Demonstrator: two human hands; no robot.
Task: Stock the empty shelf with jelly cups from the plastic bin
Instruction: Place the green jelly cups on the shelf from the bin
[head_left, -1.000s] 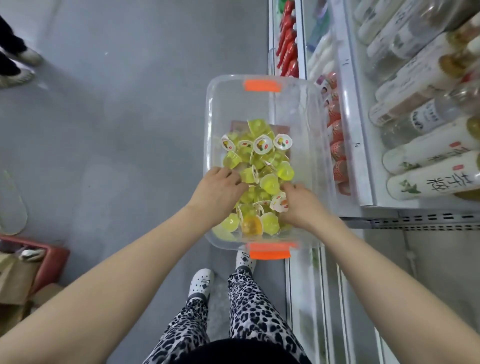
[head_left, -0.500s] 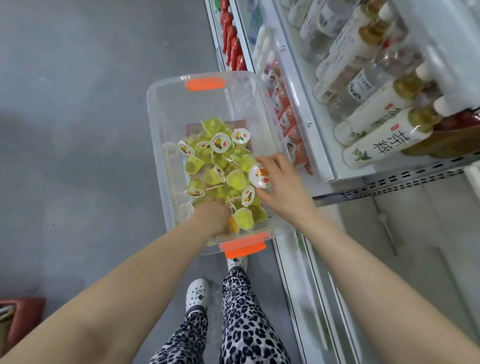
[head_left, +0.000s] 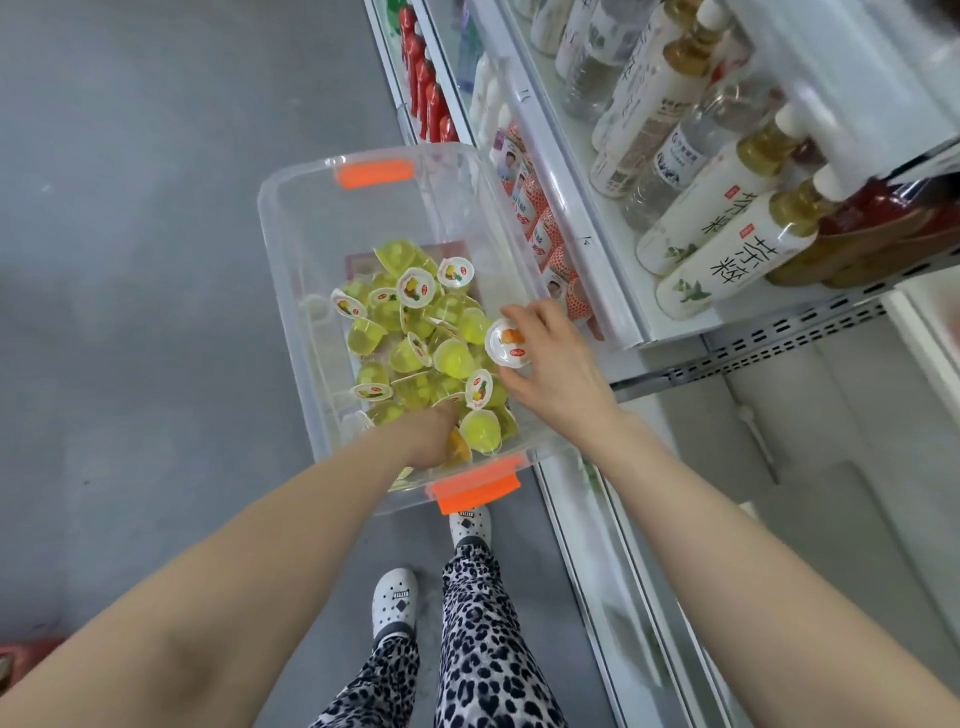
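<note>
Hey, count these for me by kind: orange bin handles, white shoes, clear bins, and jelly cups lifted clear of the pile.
Orange bin handles: 2
White shoes: 2
Clear bin: 1
Jelly cup lifted, pinched by the right hand: 1
Total: 6

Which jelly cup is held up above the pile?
The cup with the orange-fruit lid, pinched by the right hand; the others lie loose in the bin.

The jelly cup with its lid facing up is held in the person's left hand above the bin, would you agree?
Not quite: the head view shows the right hand holding that jelly cup above the bin; the left hand is down in the pile.
</note>
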